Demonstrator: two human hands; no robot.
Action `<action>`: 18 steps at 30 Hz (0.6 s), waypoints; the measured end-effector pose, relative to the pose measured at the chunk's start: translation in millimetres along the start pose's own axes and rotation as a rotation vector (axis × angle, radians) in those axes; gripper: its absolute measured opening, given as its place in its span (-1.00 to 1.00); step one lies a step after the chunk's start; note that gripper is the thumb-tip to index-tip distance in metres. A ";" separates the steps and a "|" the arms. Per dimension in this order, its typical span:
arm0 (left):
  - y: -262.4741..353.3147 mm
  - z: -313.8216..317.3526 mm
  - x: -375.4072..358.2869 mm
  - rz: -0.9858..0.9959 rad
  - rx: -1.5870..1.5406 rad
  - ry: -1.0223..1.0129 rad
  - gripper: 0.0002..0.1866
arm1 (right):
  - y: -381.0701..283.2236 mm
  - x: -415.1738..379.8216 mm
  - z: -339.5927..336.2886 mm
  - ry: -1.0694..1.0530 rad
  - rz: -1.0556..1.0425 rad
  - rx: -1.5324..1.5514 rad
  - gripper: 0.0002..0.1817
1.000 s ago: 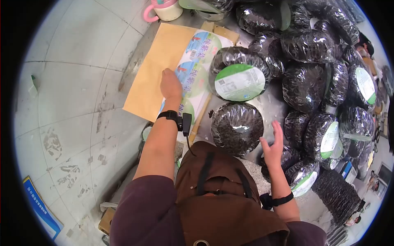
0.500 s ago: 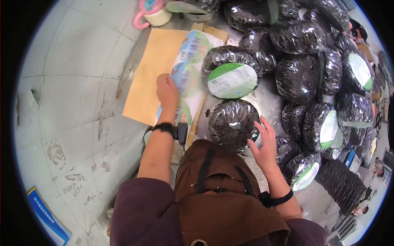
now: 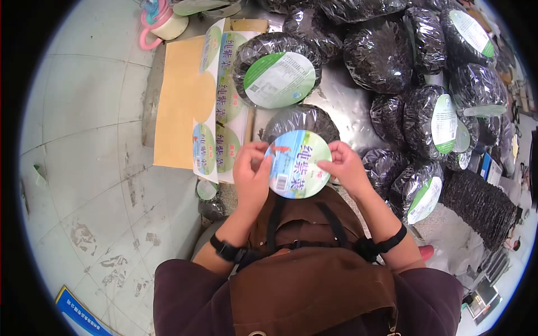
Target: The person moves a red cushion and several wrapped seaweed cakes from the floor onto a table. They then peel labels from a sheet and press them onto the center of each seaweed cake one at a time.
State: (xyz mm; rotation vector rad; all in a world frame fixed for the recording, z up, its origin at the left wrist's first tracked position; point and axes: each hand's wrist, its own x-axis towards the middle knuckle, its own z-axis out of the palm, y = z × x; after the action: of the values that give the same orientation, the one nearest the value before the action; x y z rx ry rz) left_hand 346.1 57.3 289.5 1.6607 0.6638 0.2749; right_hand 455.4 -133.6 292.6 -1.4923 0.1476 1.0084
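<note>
The person's brown apron [image 3: 314, 291] is filling the lower middle of the frame. Just above it, both hands are gripping a round printed label [image 3: 301, 173] near the middle of the frame. The left hand [image 3: 252, 176] is pinching its left edge, with the fingers curling; the right hand [image 3: 348, 167] is pinching its right edge, with the thumb lying on the printed face.

Beyond the label, a plastic-wrapped dark round pack [image 3: 300, 119] is lying partly hidden on the metal tabletop [image 3: 343, 89]. Left of it, sheets of printed labels [image 3: 227, 95] are overlapping a tan sheet [image 3: 178, 89]. Above, a wrapped pack with a green-and-white label [image 3: 272, 45] is resting by the sheets. More wrapped dark packs [image 3: 378, 53] are crowding the right side and top. A pink-handled cup [image 3: 170, 27] is standing at upper left.
</note>
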 end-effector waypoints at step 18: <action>-62.2 8.4 10.4 0.394 0.638 -0.274 -0.30 | 44.2 50.4 -41.5 -0.025 0.090 -0.145 0.10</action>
State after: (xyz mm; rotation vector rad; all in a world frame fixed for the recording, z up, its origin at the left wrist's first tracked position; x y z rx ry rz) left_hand 342.2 60.7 226.0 2.3919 0.2112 0.1098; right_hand 478.7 -156.1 220.7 -1.6152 0.1268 1.1292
